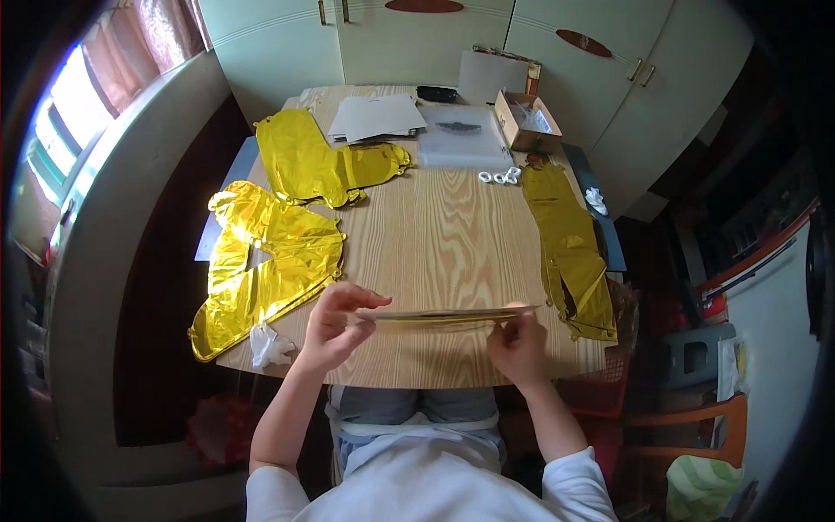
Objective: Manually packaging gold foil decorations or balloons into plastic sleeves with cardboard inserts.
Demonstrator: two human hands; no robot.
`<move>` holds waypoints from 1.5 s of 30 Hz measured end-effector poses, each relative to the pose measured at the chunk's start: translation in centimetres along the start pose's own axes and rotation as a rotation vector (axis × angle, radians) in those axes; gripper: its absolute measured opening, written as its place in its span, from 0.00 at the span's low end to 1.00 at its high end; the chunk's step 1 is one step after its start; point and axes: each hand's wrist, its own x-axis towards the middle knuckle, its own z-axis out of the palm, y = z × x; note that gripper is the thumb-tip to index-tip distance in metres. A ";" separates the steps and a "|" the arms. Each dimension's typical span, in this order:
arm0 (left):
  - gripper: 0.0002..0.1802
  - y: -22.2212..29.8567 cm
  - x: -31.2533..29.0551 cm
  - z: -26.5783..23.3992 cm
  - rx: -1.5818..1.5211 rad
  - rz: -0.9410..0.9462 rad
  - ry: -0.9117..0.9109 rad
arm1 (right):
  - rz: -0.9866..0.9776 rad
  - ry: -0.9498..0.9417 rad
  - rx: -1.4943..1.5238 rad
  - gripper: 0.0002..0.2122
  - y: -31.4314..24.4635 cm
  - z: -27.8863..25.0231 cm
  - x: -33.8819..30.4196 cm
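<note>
Above the near part of the wood-grain table, a thin flat sheet or layered packet [444, 315] is seen almost edge-on, greyish on top with a yellow strip beneath. My left hand [330, 329] grips its left end between thumb and fingers. At the other end, my right hand [519, 346] is closed around the edge, its fingertips partly hidden. What the packet is made of cannot be told from this angle. Left of it lies a flat gold foil balloon [291, 252], with another gold foil balloon [300, 161] behind. A third, folded gold foil balloon [570, 244] lies along the right edge.
White sheets [376, 117] are stacked at the back, beside a clear plastic sheet or folder [465, 143] and a black tray [437, 93]. An open cardboard box [528, 124] stands back right, near several white rings [500, 177]. Crumpled white material [270, 345] lies at the near left.
</note>
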 end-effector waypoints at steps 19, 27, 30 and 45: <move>0.08 -2.9 0.6 -0.6 0.037 -0.208 0.227 | -0.045 -0.098 0.213 0.08 4.0 2.1 0.6; 0.07 -2.0 0.8 -0.6 0.007 -0.203 0.121 | -0.132 -0.230 0.633 0.12 3.1 1.0 2.4; 0.07 -0.5 1.5 0.8 0.120 -0.092 0.092 | -0.202 -0.232 0.637 0.10 1.9 1.5 2.8; 0.15 0.0 2.0 0.5 0.210 0.254 -0.026 | -0.451 -0.166 0.681 0.20 1.1 1.0 3.8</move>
